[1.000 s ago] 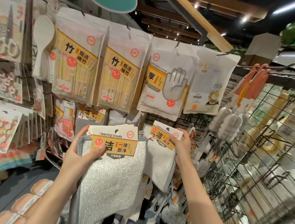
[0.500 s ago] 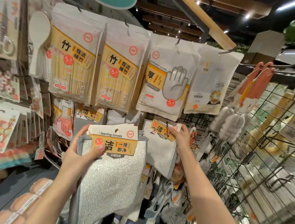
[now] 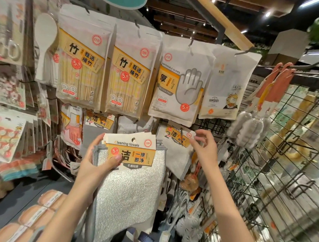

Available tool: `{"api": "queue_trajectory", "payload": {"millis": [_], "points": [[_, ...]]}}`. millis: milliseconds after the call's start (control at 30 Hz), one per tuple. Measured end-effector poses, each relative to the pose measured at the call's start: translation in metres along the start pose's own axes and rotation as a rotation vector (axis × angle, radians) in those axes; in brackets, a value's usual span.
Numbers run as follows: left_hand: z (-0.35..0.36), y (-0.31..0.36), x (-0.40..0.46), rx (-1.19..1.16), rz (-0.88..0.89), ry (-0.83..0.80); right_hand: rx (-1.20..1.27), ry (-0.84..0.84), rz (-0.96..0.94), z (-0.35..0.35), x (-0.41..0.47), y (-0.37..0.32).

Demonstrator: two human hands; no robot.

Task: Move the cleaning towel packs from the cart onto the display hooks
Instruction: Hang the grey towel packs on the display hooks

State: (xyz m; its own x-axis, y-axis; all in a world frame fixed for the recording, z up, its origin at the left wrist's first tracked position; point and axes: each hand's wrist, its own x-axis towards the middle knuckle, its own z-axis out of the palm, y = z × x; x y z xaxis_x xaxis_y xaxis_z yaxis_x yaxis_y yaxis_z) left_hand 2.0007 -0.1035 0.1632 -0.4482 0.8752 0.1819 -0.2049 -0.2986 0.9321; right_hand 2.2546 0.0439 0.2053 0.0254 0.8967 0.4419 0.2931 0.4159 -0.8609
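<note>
Wire grid rack (image 3: 273, 180) on the right. Bags of bamboo sticks (image 3: 80, 66) and disposable gloves (image 3: 176, 85) hang along the top row. Stack of cleaning towel packs (image 3: 129, 174) held up before the display; left hand (image 3: 96, 165) grips its header card, thumb on front. One hung pack (image 3: 177, 145) on its hook beside it. Right hand (image 3: 205, 150) loosely spread, holding nothing, fingertips just at that pack's card.

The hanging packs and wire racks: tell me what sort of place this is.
Most likely a household-goods shop aisle: price-stickered chopstick packs and disposable gloves hang on hooks, with a wire grid rack alongside.
</note>
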Motion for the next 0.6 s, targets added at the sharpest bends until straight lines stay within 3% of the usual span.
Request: {"api": "queue_trajectory", "payload": {"millis": [267,433,600], "points": [[0.016,0.001,-0.015,0.030,0.010,-0.040,0.022,-0.409,-0.061,0.036,-0.065,-0.061],[0.015,0.000,-0.022,-0.063,-0.017,-0.030,-0.135,-0.277,-0.176,0.054,-0.089,-0.061],[0.013,0.003,-0.029,-0.042,-0.010,-0.014,-0.119,-0.220,-0.070,0.054,-0.094,-0.067]]}}
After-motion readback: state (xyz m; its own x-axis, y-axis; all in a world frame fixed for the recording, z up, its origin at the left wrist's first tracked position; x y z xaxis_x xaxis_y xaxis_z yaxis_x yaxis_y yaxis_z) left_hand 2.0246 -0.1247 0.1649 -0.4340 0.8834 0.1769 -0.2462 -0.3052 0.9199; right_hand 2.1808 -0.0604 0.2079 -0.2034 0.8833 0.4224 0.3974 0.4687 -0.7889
